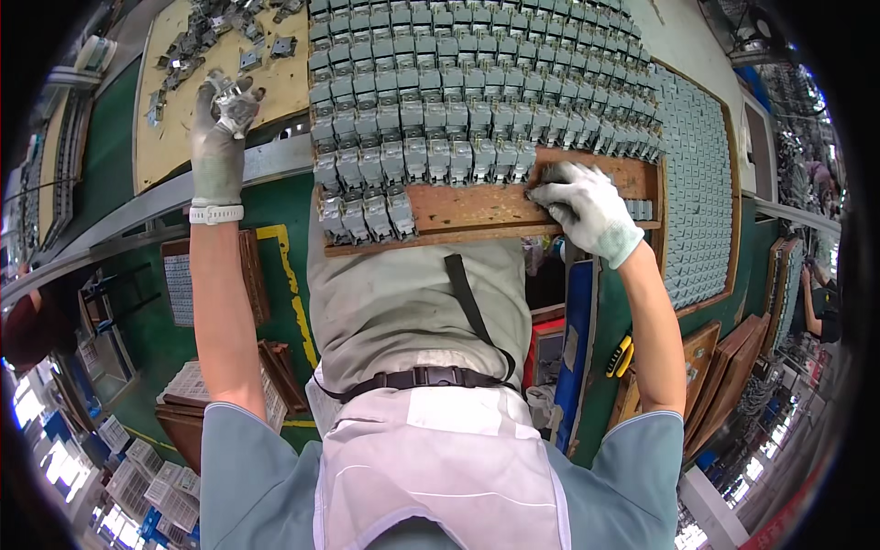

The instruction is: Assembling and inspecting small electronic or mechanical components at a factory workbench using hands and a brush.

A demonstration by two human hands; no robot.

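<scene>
apparently filling the wooden tray's [472, 207] near edge
left hand [217, 147] clutches metal parts [238, 104]; right hand [589, 209] curls, grip unclear; next move likely needs careful alignment.

The single fisheye view looks steeply down from the wearer's head, with the pale apron [440, 458] low and the wooden tray [477, 205] near above it. Straight edges bend toward the dark rim.

Rows of units [422, 115] fill most of tray [477, 207] before person [440, 440]; worktop [165, 147] w/ loose parts [197, 41] to tray's L; L grip [218, 147] over worktop, metal pc [238, 105] in it; R grip [591, 209] at tray's near R; 2nd tray [734, 202] just R
</scene>
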